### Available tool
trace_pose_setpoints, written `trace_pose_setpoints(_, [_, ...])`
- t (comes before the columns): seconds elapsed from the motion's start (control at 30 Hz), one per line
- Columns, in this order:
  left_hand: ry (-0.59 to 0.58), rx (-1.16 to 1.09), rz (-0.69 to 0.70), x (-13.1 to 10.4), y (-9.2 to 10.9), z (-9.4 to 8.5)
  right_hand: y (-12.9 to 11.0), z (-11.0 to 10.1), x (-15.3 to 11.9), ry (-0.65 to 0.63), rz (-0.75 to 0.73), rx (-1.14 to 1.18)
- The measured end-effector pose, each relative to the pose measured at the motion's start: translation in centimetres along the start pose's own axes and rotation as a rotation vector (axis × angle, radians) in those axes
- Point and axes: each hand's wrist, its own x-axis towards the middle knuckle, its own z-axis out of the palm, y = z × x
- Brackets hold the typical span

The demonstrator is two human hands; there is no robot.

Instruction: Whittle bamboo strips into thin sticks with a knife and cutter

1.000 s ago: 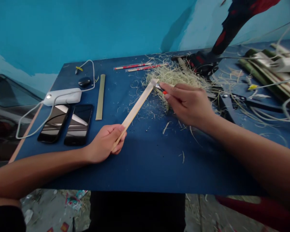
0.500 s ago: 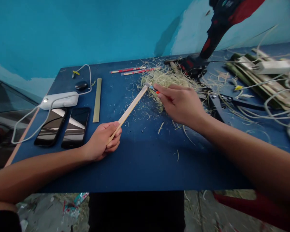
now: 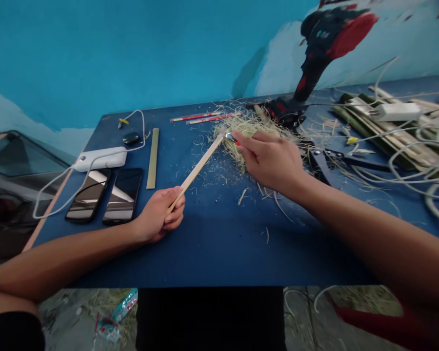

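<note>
My left hand point(image 3: 163, 212) is closed round the near end of a pale bamboo strip point(image 3: 201, 164), which slants up and away to the right. My right hand point(image 3: 269, 158) pinches a small knife point(image 3: 230, 137) with a bit of red-orange showing at the fingers. Its blade meets the far end of the strip; most of the handle is hidden in the fist. A heap of thin shavings point(image 3: 252, 127) lies behind and under that end. Left of the strip, a flat greenish bamboo piece point(image 3: 152, 158) rests on the table.
Two phones point(image 3: 123, 196), a white power bank point(image 3: 101, 159) with a cable and a dark mouse-like object point(image 3: 130, 138) lie left. Red-wrapped sticks point(image 3: 195, 117) are at the back. A black-and-red power tool point(image 3: 296, 97), cutters point(image 3: 320, 163), bamboo strips point(image 3: 406, 134) and cables are right.
The camera view has shifted slightly, so the table's things appear a little further over. Both hands keep their hold, with the blade still at the strip's far end.
</note>
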Motion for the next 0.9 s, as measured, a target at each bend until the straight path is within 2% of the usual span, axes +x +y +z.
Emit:
trace_pose_setpoints(0.27, [-0.002, 0.003, 0.006, -0.1, 0.0, -0.1, -0.3, -0.1, 0.1, 0.031, -0.035, -0.066])
trace_pose_setpoints(0.5, [-0.124, 0.045, 0.073, -0.8, -0.5, -0.5, 2.1, -0.5, 0.3, 0.087, 0.081, 0.007])
trace_pose_setpoints(0.6, [-0.113, 0.046, 0.066, -0.7, -0.6, -0.5, 2.3, -0.3, 0.3, 0.130, 0.072, 0.074])
trace_pose_setpoints(0.73, [-0.116, 0.072, 0.080, -0.5, -0.6, -0.5, 2.4, 0.5, 0.3, 0.163, 0.125, 0.260])
trace_pose_setpoints(0.9, [-0.161, 0.211, 0.080, -0.7, -0.7, -0.5, 2.6, 1.2, 0.4, 0.114, 0.226, 0.720])
